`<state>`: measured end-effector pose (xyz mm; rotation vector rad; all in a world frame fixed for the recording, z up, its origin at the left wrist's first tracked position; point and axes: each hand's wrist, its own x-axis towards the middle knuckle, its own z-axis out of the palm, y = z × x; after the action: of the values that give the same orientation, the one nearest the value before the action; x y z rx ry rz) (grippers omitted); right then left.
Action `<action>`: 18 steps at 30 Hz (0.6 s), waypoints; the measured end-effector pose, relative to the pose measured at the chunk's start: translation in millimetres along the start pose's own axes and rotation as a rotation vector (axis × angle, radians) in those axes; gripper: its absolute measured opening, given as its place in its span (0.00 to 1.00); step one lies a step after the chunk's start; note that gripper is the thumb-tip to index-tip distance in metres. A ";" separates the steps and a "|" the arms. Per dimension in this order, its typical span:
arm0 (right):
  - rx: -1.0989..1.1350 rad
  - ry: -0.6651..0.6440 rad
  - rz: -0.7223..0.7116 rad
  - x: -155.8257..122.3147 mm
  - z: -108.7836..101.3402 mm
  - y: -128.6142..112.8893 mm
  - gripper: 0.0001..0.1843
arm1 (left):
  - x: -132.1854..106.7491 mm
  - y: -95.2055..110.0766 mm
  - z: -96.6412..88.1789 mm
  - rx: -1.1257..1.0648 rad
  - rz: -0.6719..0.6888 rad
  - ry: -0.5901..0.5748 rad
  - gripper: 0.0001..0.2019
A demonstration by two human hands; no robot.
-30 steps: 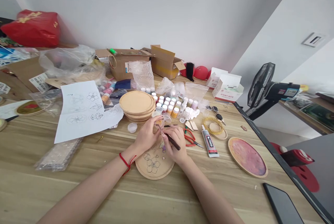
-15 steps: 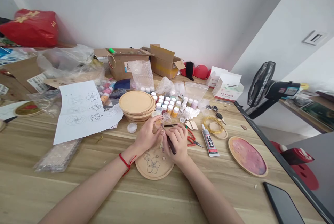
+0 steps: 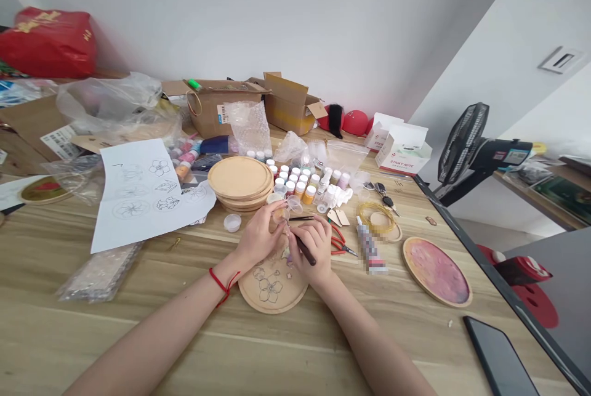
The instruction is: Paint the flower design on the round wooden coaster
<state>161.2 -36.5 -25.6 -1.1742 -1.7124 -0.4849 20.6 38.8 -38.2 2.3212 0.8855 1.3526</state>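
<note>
My left hand (image 3: 259, 234) is closed on a small clear plastic cup (image 3: 279, 215) with something orange in it. In my right hand (image 3: 314, 247) is a slim tool with a dark brown handle (image 3: 305, 252); its tip lies at the cup, partly hidden by fingers, so its kind is unclear. Both hands meet above a round wooden plate (image 3: 258, 302) with outlined flowers drawn on it. My hands cover the plate's far part. Small shapes, one purple, lie on the plate near my right hand.
Beyond my hands stand a stack of wooden plates (image 3: 240, 177) and several white-capped paint bottles (image 3: 300, 188). Red-handled pliers (image 3: 339, 242), a glue tube (image 3: 370, 248), a painted plate (image 3: 436, 273) and a phone (image 3: 503, 356) lie right. Drawing sheets (image 3: 133, 223) and an empty cup (image 3: 232, 222) are left.
The whole view has shifted slightly up and left. Both hands keep their grips on the cup and the tool, with barely any movement over the plate.
</note>
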 end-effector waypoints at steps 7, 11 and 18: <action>0.064 -0.008 0.004 -1.0 -0.3 -2.2 0.07 | 0.8 0.3 -0.8 -0.016 0.035 0.009 0.19; 0.077 -0.013 0.008 -0.9 -0.4 -1.7 0.07 | 1.1 1.0 -1.2 -0.023 0.035 0.011 0.20; 0.078 -0.007 0.020 -1.8 0.4 3.2 0.06 | 0.5 0.9 0.3 -0.026 0.008 0.014 0.20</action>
<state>163.9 -35.7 -28.0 -1.1369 -1.7092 -0.3983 21.3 38.4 -37.6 2.3012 0.8589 1.3772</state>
